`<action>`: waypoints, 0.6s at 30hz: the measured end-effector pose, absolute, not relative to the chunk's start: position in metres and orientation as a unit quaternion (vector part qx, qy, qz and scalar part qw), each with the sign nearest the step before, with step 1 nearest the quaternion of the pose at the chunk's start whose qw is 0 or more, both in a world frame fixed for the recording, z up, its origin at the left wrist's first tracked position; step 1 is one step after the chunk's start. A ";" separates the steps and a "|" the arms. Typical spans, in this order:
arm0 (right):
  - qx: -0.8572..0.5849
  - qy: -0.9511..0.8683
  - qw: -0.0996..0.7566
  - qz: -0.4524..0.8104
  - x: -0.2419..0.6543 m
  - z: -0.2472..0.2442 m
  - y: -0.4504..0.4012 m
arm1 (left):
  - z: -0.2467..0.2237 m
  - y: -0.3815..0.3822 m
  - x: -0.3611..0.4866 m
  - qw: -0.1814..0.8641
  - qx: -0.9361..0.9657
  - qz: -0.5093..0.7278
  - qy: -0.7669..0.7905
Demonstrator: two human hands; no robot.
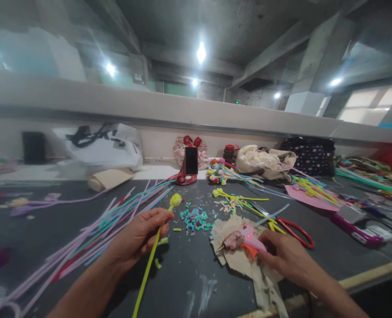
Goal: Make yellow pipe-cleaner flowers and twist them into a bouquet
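Note:
My left hand (149,236) pinches a yellow pipe-cleaner flower stem (151,260), its small yellow bloom (175,200) rising above the fingers. The stem slants down toward the near edge. My right hand (285,254) closes around the handle of a pink hot glue gun (253,240) with an orange trigger and a lit red light. The gun is over a crumpled sheet of beige paper (222,225), its nozzle pointing left. Between my hands is a heap of small blue and green cut pieces (197,219). Red-handled scissors (298,232) lie beyond the gun.
Long lilac and teal pipe cleaners (98,227) spread across the left side. A phone (191,160) stands upright at the back, near finished flowers (217,172). A white bag (106,148) and a dotted black bag (310,154) sit by the partition. A purple device (356,229) lies at right.

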State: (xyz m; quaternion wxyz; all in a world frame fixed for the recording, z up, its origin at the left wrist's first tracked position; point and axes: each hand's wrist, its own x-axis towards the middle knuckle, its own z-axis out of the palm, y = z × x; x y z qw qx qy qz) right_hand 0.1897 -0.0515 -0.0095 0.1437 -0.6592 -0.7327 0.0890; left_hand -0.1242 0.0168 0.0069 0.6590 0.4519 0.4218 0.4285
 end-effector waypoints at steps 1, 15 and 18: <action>-0.663 -0.726 0.157 0.089 0.189 -0.008 -0.052 | 0.007 0.016 -0.124 0.655 0.455 0.428 0.426; -0.653 -0.691 0.272 0.152 0.179 -0.005 -0.048 | 0.015 -0.019 -0.083 0.572 0.700 0.283 0.322; -0.637 -0.701 0.283 0.149 0.177 -0.011 -0.047 | 0.019 -0.033 -0.055 0.555 0.762 0.202 0.266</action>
